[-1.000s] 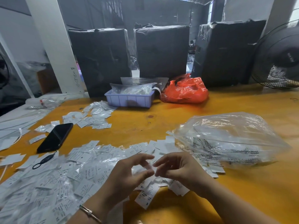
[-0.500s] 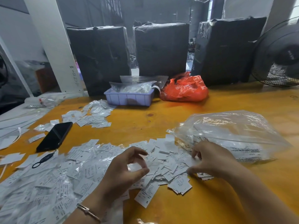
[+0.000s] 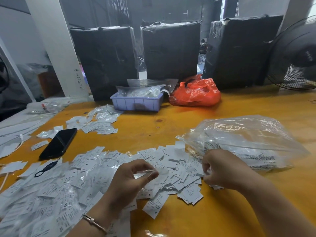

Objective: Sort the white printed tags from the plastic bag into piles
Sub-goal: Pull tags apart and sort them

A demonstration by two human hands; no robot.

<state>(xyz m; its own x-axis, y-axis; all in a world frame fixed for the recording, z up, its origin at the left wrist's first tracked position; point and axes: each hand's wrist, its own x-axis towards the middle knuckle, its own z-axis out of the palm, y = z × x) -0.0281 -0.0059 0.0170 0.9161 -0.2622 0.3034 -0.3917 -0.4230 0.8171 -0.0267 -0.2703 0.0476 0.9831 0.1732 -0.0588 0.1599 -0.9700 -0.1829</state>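
Note:
White printed tags [image 3: 179,170] lie in a loose heap on the yellow table, spilling from the mouth of the clear plastic bag [image 3: 248,139] at the right. My right hand [image 3: 222,170] is at the heap's right edge by the bag mouth, its fingers curled down and pinching a few tags. My left hand [image 3: 128,183] hovers over the heap's middle, with thumb and forefinger pinching a small clear film piece [image 3: 149,172]. A much larger spread of tags [image 3: 42,199] covers the table at the left. A smaller pile [image 3: 99,122] lies farther back.
A black phone [image 3: 59,143] and a black ring tool [image 3: 46,168] lie left of the heap. At the back stand a blue tray [image 3: 136,104] of clear bags, an orange plastic bag [image 3: 196,94], three black wrapped parcels [image 3: 171,50] and a fan [image 3: 299,55].
My hands were together over the heap. My right hand has since moved right to the tags at the bag mouth, and my left hand stayed, now showing the clear film in its pinch.

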